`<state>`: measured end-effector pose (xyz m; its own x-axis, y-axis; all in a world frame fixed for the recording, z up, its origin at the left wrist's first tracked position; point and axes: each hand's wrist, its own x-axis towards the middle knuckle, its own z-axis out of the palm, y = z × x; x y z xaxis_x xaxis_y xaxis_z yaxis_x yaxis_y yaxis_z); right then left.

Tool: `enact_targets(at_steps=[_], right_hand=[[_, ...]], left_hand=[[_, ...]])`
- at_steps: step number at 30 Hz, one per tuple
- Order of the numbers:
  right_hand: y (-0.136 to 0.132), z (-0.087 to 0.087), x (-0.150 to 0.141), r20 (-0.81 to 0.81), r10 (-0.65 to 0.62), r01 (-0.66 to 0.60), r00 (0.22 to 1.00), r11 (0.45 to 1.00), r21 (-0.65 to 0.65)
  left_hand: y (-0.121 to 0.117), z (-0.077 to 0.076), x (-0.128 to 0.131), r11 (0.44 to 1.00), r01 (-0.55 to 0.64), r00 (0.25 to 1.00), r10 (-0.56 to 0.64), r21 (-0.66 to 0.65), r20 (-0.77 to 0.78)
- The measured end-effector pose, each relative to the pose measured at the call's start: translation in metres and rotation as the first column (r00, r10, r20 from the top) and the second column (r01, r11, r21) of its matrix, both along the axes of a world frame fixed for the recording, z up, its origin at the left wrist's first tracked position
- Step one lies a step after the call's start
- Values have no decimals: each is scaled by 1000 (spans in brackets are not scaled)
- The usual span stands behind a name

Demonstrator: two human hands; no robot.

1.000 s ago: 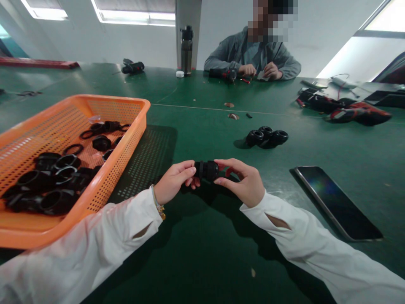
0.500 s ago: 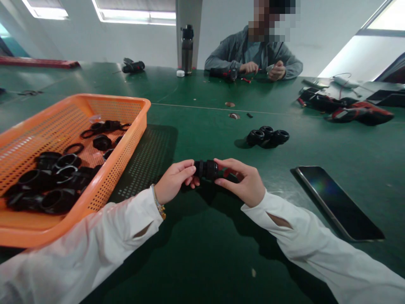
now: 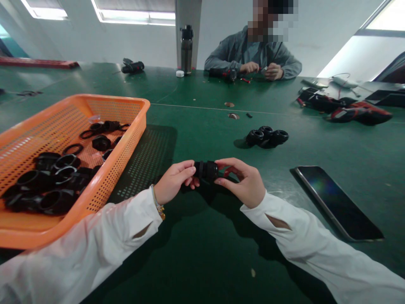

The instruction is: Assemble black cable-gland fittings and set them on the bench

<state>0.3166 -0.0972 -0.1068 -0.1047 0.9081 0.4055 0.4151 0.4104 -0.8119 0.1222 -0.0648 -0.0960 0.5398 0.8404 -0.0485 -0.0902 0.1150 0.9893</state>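
Black plastic makes up the fitting [image 3: 206, 170] that we see in the head view, held between both hands over the green table [image 3: 202, 249]; whether it touches the tabletop we cannot tell. It lies straight to the right of the left hand's [image 3: 174, 179] fingertips and straight to the left of the right hand's [image 3: 245, 181], so neither is clearly nearer. The left thumb and fingers are pinched firmly around its left end. The right thumb and forefinger are parted by the width of its right end and grip it above and below, with a gap between them behind the tips. We see its long axis run sideways, almost level, from one hand to the other, with the thicker end pointing right. The orange basket [image 3: 134, 131] stands to its left, and a phone [image 3: 338, 200] lies to its right.
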Motion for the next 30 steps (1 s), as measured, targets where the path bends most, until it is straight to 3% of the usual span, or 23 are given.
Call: enact_targets(at_steps=[30], right_hand=[[1,2,1,-38,24,-26,999,999,-46]], left_hand=[[-1,0,0,1000,-1,1000,1,-2,-4]])
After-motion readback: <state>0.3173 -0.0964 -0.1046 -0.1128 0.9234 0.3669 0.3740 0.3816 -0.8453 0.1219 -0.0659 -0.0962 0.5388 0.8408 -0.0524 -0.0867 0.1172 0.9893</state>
